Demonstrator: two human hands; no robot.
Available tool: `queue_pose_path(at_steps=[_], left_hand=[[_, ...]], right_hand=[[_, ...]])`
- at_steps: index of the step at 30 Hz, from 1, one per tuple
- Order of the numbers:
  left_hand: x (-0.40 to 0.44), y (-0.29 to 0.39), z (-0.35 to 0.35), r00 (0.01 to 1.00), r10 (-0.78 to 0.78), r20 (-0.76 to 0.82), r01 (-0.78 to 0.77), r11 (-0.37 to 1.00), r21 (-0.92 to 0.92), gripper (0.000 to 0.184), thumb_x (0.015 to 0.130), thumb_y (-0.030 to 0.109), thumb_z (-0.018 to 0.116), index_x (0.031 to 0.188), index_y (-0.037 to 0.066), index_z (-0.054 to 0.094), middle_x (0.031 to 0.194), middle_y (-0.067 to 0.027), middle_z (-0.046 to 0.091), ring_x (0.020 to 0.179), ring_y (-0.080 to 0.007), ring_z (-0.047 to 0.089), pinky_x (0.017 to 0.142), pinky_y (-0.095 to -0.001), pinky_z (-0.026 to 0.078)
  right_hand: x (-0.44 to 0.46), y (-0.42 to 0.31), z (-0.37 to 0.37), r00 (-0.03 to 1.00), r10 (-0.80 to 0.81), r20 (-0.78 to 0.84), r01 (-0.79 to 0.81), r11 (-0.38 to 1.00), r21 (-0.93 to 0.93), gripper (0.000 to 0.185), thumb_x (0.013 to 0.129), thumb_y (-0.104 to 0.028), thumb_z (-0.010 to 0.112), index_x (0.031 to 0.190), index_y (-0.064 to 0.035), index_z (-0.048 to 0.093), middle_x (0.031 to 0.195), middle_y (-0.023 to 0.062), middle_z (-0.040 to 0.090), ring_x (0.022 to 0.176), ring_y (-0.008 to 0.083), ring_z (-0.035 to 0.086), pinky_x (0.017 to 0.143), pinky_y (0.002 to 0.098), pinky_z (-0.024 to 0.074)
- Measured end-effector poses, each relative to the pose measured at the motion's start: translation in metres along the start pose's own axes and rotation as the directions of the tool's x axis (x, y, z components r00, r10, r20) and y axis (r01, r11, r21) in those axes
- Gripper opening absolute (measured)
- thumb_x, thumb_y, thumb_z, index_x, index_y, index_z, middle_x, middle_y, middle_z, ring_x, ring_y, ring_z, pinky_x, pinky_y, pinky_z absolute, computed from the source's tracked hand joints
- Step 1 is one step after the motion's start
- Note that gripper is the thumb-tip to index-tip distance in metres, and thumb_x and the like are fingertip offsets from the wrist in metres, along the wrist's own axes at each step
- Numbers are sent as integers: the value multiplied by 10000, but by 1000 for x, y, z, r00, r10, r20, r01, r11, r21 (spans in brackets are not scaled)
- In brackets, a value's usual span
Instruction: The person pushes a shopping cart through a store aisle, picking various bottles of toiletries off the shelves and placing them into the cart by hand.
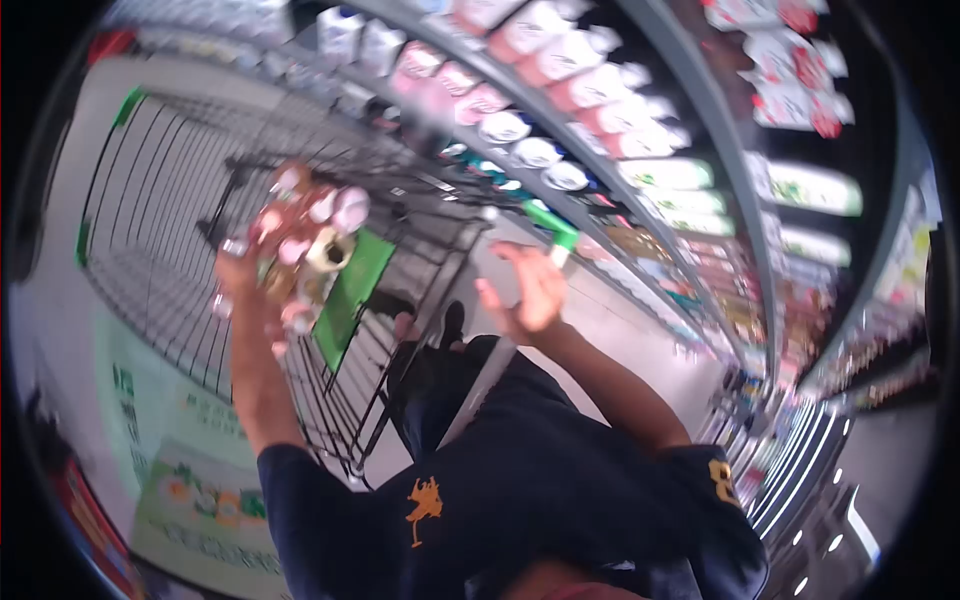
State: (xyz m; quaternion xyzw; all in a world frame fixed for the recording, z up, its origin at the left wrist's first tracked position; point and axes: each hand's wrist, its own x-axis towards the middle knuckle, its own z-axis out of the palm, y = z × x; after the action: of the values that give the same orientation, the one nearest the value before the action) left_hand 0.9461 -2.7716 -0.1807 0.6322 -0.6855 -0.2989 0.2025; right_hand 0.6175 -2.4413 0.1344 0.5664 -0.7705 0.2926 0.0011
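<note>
Shirt [530, 480]; right grip [537, 295] half-spread by handle [482, 388]; left grip [237, 272] at packs [293, 250].

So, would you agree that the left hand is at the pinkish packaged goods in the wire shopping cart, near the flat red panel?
Not quite: the head view shows the flat panel is green; the left hand is at those pinkish goods.
</note>
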Motion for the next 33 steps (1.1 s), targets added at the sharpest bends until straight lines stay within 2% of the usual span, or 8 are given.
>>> queue_pose_path(at_steps=[1, 4, 7, 16, 21, 28, 31, 33], left_hand=[[4, -3, 2, 998, -57, 42, 44, 966, 255, 554, 724, 381, 916, 1048, -27, 728, 931, -219, 765, 828, -351, 750, 719, -475, 566], [25, -36, 11, 963, -37, 268, 31, 999, 28, 511, 827, 292, 826, 1186, -53, 714, 1053, -239, 763, 968, -338, 746, 838, -455, 555], [44, -37, 12, 952, -30, 303, -28, 982, 184, 638, 825, 446, 798, 1229, -38, 698, 1119, -244, 749, 1056, -442, 712, 908, -507, 532], [49, -3, -34, 945, 60, 322, -74, 997, 31, 611, 944, 311, 734, 1392, -71, 568, 1364, -230, 637, 1171, -348, 661, 934, -422, 546], [-34, 80, -130, 864, -102, 492, 311, 878, -364, 586, 1015, 226, 683, 1494, -29, 462, 1314, -136, 630, 1085, -197, 642, 828, -314, 561], [-155, 183, -211, 951, 92, 295, 62, 878, -475, 375, 1034, 67, 634, 1377, -72, 577, 1181, -103, 698, 1061, -161, 658, 971, -310, 524], [-196, 205, -220, 985, 76, 156, -15, 934, -357, 386, 993, 131, 712, 1289, -97, 618, 1168, -149, 705, 1043, -194, 673, 934, -322, 544], [-219, 209, -211, 976, 210, 55, -208, 977, -38, 321, 1000, 203, 686, 1234, -16, 686, 1203, -179, 715, 1281, -350, 582, 1126, -463, 422]], right_hand=[[-3, 0, -1, 1000, 6, 0, -6, 999, -38, 475, 748, -146, 827, 1167, 13, 670, 997, 151, 696, 853, 307, 678, 723, 390, 513], [2, -12, -11, 993, 112, 26, -109, 988, -105, 504, 804, -264, 807, 1242, -57, 664, 1035, 115, 684, 922, 277, 672, 797, 381, 499], [-3, -5, -4, 991, 119, 57, -114, 990, -83, 511, 876, -329, 741, 1322, -109, 625, 1053, 80, 658, 966, 265, 638, 857, 378, 467], [14, -5, 17, 979, 119, 167, -104, 990, -93, 578, 922, -396, 672, 1424, -144, 539, 1143, 77, 645, 1107, 274, 621, 989, 471, 466], [48, -13, 23, 948, 28, 317, -40, 999, 32, 492, 953, -423, 657, 1378, -187, 580, 1201, 61, 677, 1195, 281, 634, 1032, 535, 468], [114, -32, 72, 942, -29, 335, 13, 999, 50, 358, 979, -378, 625, 1234, -127, 648, 1047, 100, 720, 1072, 306, 687, 949, 526, 510], [138, -43, 102, 959, -58, 278, 44, 997, 58, 365, 985, -361, 595, 1247, -110, 640, 1034, 110, 722, 1063, 310, 685, 963, 519, 490], [159, -55, 110, 945, -69, 320, 38, 994, 103, 382, 977, -379, 601, 1255, -119, 637, 1031, 114, 720, 1061, 305, 684, 971, 517, 486]])
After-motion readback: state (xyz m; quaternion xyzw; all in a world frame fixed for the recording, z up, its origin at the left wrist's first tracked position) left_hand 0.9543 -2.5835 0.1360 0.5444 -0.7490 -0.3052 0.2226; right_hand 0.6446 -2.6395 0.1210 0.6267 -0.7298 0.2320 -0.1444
